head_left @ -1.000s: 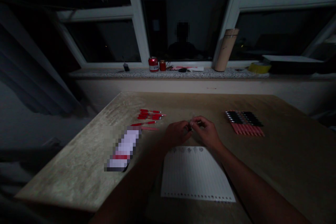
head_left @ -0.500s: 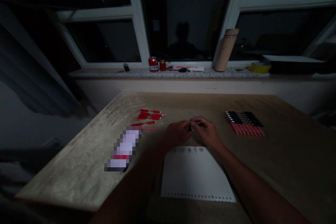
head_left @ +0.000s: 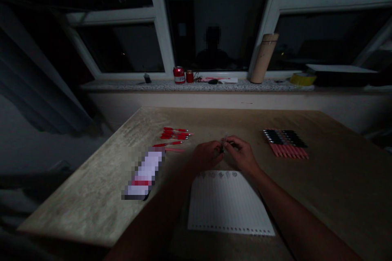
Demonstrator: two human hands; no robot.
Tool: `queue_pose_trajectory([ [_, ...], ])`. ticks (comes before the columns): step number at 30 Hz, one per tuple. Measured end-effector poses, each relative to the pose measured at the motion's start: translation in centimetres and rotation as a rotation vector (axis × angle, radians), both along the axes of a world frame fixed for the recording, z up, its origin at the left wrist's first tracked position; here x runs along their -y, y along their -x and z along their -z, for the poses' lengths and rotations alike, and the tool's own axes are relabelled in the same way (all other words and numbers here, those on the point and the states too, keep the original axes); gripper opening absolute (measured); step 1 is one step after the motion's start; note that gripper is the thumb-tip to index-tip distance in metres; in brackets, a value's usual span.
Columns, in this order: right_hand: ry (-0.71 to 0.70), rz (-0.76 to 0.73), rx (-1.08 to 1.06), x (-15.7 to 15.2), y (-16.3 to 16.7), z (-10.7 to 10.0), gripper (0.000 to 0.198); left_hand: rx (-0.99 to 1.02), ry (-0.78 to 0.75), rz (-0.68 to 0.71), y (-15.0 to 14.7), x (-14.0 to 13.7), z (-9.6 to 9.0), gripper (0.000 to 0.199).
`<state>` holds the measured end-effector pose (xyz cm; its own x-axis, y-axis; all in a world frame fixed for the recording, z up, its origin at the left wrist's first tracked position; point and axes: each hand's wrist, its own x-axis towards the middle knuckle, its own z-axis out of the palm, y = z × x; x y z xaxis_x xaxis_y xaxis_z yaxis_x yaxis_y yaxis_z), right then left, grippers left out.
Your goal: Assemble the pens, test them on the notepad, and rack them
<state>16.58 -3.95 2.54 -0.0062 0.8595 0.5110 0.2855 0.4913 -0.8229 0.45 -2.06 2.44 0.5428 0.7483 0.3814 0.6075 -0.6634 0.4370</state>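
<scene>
Above the top edge of a lined spiral notebook [head_left: 229, 204], my two hands meet, fingertips pinched together. My left hand [head_left: 206, 155] is closed on the dark lower end of what looks like a pen [head_left: 226, 135]. Its clear upper part is pinched by my right hand [head_left: 240, 151]; the fingers hide most of it. Small round drawings run along the notebook page's far edge. To the left lie several red pens [head_left: 175, 133], one of them apart and nearer to me. On the right, several pens with black grips and pink barrels [head_left: 286, 143] lie in a neat row.
A phone-like, pixelated object [head_left: 143, 175] lies on the table [head_left: 76, 195] at left. Along the windowsill [head_left: 122, 85] stand a red can [head_left: 179, 75], a smaller red container [head_left: 190, 76], a tan cylinder [head_left: 264, 59] and a yellow tape roll [head_left: 302, 79].
Both hands stay almost in place, with a slight shift of the fingers around the clear piece. Everything on the table lies as before.
</scene>
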Motion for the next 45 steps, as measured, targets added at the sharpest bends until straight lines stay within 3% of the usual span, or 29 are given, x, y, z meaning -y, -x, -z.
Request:
queue_pose_trajectory([
  [8,0.080,0.073,0.013,0.0,0.0,0.0,0.022,-0.048,-0.020,-0.030,0.0,-0.2,0.2,0.018],
  [17,-0.035,-0.003,0.027,-0.1,-0.1,0.0,0.016,-0.018,0.024,-0.015,0.0,0.2,-0.4,0.017],
  [30,-0.021,-0.017,0.040,0.2,0.0,-0.4,0.019,0.019,0.030,0.011,0.1,0.1,-0.3,0.020],
  [45,-0.070,-0.008,0.078,0.6,-0.1,-1.1,0.018,0.024,-0.070,0.060,0.3,-0.4,0.5,0.029],
])
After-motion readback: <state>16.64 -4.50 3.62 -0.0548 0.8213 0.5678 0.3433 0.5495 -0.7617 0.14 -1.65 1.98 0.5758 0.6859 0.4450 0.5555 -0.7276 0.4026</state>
